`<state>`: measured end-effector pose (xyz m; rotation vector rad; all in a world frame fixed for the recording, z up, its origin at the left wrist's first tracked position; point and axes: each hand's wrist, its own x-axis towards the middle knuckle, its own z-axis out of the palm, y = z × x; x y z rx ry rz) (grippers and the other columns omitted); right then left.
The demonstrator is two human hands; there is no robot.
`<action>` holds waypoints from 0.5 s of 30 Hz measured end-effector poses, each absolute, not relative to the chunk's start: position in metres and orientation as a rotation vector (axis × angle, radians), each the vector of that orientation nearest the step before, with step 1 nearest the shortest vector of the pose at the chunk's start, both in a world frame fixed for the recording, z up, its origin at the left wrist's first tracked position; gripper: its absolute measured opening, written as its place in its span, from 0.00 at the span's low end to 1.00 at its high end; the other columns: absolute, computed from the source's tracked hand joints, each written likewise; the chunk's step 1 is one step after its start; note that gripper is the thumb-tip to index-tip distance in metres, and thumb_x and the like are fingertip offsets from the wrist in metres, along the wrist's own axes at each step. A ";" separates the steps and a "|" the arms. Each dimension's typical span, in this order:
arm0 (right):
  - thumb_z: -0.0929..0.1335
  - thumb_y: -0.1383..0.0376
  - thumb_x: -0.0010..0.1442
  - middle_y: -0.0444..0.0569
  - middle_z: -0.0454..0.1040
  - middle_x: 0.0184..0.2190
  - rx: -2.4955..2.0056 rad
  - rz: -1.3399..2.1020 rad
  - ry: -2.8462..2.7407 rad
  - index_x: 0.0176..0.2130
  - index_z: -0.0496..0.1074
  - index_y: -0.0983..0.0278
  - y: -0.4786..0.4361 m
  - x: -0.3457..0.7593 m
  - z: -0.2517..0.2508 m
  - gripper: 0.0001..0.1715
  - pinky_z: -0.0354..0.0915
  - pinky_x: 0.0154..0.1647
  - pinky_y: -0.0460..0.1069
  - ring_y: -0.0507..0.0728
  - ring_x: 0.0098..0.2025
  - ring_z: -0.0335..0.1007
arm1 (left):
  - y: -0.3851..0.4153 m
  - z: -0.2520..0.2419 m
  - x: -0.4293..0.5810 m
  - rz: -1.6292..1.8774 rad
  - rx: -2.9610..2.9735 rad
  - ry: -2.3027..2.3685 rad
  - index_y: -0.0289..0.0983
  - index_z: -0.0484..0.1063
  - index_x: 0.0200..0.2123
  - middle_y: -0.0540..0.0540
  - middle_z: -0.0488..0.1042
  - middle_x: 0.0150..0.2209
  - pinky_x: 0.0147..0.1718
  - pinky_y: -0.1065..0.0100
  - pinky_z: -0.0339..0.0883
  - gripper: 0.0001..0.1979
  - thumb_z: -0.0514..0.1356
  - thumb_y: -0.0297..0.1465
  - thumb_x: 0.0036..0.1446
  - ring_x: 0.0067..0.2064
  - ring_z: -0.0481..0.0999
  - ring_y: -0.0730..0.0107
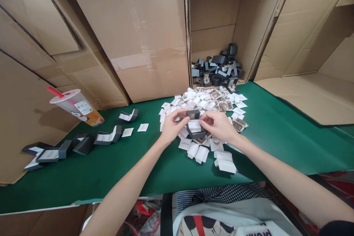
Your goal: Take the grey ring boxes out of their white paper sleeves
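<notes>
My left hand [173, 125] and my right hand [218, 124] meet over the green table [110, 169], both closed on a small open dark grey box [194, 125] with a white lining. The left fingers pinch its raised lid, the right fingers grip its right side. Under the hands lies a heap of white cards and inserts [204, 103]. Several more white pieces [224, 162] lie just in front of my right wrist.
Several open dark boxes [83, 143] lie in a loose row at the left, two white cards [135, 129] beside them. A plastic cup with a red straw [77, 107] leans at the left. A carton holds many dark boxes [217, 70]. Large cardboard cartons [132, 33] wall the back.
</notes>
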<state>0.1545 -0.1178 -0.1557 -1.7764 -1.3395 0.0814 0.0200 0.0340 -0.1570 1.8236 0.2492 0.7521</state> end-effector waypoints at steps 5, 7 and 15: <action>0.68 0.62 0.56 0.44 0.71 0.22 -1.786 0.045 -1.291 0.29 0.70 0.62 -0.118 0.153 -0.156 0.06 0.60 0.28 0.50 0.54 0.24 0.65 | 0.034 -0.158 0.020 0.746 1.810 0.241 0.38 0.75 0.45 0.43 0.74 0.41 0.33 0.70 0.72 0.18 0.65 0.37 0.51 0.42 0.72 0.65; 0.69 0.60 0.54 0.43 0.70 0.21 -1.812 0.061 -1.235 0.30 0.70 0.62 -0.118 0.154 -0.156 0.08 0.60 0.27 0.50 0.54 0.24 0.65 | 0.034 -0.159 0.021 0.736 1.801 0.224 0.38 0.75 0.45 0.43 0.74 0.42 0.34 0.70 0.72 0.18 0.65 0.37 0.51 0.42 0.72 0.65; 0.68 0.57 0.56 0.46 0.75 0.28 -1.714 0.333 -1.258 0.35 0.69 0.62 -0.116 0.153 -0.160 0.11 0.61 0.25 0.49 0.54 0.24 0.68 | 0.029 -0.160 0.018 0.683 1.841 0.129 0.39 0.74 0.45 0.42 0.74 0.43 0.36 0.70 0.71 0.16 0.63 0.36 0.53 0.43 0.73 0.66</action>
